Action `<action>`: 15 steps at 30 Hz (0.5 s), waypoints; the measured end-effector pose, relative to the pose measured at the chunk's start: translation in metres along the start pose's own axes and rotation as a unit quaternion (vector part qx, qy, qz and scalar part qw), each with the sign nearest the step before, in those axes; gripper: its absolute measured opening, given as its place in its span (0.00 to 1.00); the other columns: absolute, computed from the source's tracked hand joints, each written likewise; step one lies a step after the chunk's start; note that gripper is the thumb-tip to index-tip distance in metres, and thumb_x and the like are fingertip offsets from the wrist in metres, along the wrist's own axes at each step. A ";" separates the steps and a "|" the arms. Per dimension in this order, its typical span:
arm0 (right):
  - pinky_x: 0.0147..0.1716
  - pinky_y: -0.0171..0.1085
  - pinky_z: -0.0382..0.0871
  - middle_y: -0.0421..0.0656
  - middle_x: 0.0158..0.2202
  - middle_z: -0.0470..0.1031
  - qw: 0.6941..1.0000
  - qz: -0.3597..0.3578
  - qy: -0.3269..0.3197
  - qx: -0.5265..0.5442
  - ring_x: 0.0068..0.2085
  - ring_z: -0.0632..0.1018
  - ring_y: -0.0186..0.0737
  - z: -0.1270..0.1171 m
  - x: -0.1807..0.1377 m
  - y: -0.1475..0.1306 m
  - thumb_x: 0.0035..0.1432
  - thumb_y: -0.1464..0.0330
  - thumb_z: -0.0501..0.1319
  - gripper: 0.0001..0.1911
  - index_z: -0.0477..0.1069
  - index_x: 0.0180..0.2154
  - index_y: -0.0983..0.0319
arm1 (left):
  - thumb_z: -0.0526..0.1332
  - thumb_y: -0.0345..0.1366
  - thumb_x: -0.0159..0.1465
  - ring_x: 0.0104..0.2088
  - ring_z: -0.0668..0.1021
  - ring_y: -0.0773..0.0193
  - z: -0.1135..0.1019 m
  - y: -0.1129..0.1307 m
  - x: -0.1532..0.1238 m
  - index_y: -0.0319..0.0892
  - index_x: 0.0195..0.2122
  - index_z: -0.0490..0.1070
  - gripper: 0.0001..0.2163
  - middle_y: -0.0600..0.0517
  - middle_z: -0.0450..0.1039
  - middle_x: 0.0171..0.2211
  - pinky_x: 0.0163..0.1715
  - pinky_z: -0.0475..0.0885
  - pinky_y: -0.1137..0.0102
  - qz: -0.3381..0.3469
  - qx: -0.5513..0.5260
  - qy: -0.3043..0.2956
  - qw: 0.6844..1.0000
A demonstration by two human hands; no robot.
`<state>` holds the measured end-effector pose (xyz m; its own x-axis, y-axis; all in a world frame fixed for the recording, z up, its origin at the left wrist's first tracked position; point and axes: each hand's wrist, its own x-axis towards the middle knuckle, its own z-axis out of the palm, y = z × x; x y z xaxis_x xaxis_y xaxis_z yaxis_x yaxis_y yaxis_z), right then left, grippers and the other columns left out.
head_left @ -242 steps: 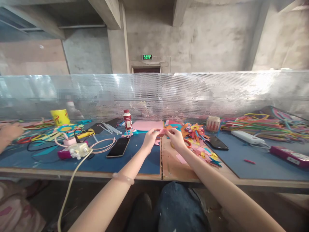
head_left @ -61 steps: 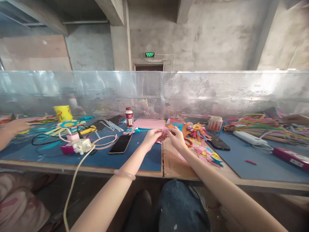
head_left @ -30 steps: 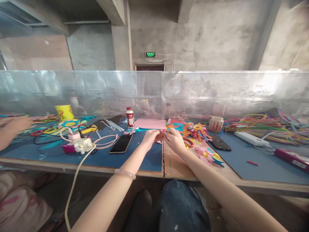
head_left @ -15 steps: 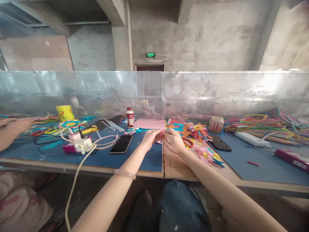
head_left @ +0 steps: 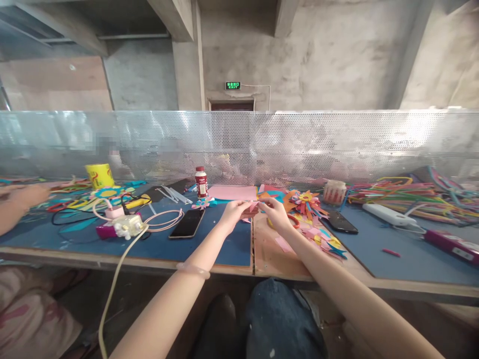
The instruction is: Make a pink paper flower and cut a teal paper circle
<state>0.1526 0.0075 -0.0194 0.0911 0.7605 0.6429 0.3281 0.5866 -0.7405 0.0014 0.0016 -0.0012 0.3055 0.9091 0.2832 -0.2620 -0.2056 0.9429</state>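
Between my two hands is a small piece of pink paper [head_left: 254, 205], held just above the table. My left hand [head_left: 235, 213] pinches its left side, and my right hand [head_left: 275, 213] pinches the right. Under and beside my right hand lie scissors with orange and yellow handles [head_left: 294, 222]. Past them rests an orange and red paper flower [head_left: 306, 198] with a yellow centre. Pink and yellow paper scraps [head_left: 320, 237] are spread below the flower. A pink paper sheet [head_left: 234, 192] lies flat behind my hands.
A red-capped bottle [head_left: 201, 182] stands behind my left hand. Phones lie at left [head_left: 187, 223] and right [head_left: 341, 221]. A white plug adapter [head_left: 129, 225] trails a cable off the table edge. A perforated metal screen [head_left: 239, 144] closes the back. Another person's hand [head_left: 26, 197] works at far left.
My right fingers have opened out from a curled grip and shifted slightly right, showing more of the pink paper. A pink scrap now shows on the wood below my right hand.
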 end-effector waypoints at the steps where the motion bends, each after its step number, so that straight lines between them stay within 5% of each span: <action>1: 0.32 0.36 0.65 0.43 0.28 0.75 1.000 0.013 -0.009 0.015 0.32 0.73 0.39 0.000 0.000 -0.001 0.49 0.61 0.57 0.14 0.73 0.32 0.64 | 0.63 0.36 0.55 0.31 0.80 0.59 0.000 0.000 0.000 0.35 0.27 0.73 0.08 0.45 0.78 0.27 0.39 0.74 0.64 0.001 0.007 0.000 1.000; 10: 0.23 0.32 0.60 0.40 0.22 0.73 0.994 0.065 -0.038 0.075 0.23 0.70 0.34 -0.006 -0.002 -0.011 0.48 0.60 0.57 0.14 0.73 0.27 0.64 | 0.62 0.38 0.56 0.29 0.80 0.59 -0.001 -0.002 0.000 0.38 0.31 0.73 0.08 0.47 0.78 0.28 0.28 0.74 0.69 0.019 0.085 -0.003 0.996; 15: 0.30 0.34 0.64 0.41 0.26 0.75 0.995 0.051 -0.054 0.066 0.29 0.73 0.37 -0.005 -0.002 -0.009 0.48 0.59 0.59 0.14 0.74 0.27 0.64 | 0.62 0.40 0.55 0.27 0.79 0.62 -0.003 -0.007 0.003 0.38 0.33 0.72 0.10 0.48 0.77 0.29 0.23 0.72 0.72 0.050 0.127 -0.009 0.991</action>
<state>0.1544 -0.0009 -0.0128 0.0132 0.8393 0.5436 0.1961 0.5309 -0.8244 0.0010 0.0068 -0.0075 0.3061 0.8739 0.3775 -0.0542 -0.3799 0.9234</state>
